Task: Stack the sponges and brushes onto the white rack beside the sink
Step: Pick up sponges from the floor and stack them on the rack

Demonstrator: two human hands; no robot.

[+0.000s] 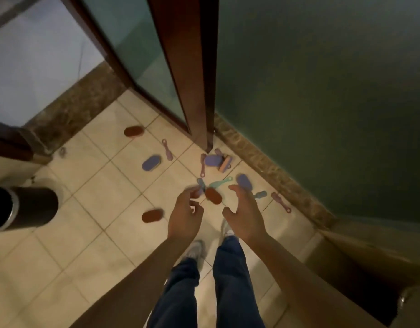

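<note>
Underfoot, a beige tiled floor (90,245) fills most of the view, bounded on the right by a dark green wall (322,91) with a mottled brown skirting. A brown wooden door (180,55) with a frosted glass panel stands ajar at the top. An open cardboard box (360,275) sits at lower right, and a black cylindrical bin (31,207) lies at the left edge. The person's legs in blue jeans (230,280) stand at the bottom centre.

Both arms reach forward over the floor. The right hand (243,215) is spread wide, fingers apart, holding nothing. The left hand (184,214) has its fingers curled, tips near a blue-grey brush (200,184); blur hides whether it grips that brush.

Sponges and brushes lie scattered on the tiles. Brown oval sponges lie by the door (133,131), near the bin (152,215) and between the hands (213,196). Purple sponges lie mid-floor (151,163), at the door's foot (213,160) and beyond the right hand (243,182). A pink sponge (225,164) touches the purple one at the door's foot. A teal brush (220,182), two pink brushes (167,150) (202,166), a small blue brush (261,194) and a mauve brush (281,202) lie among them.
</note>
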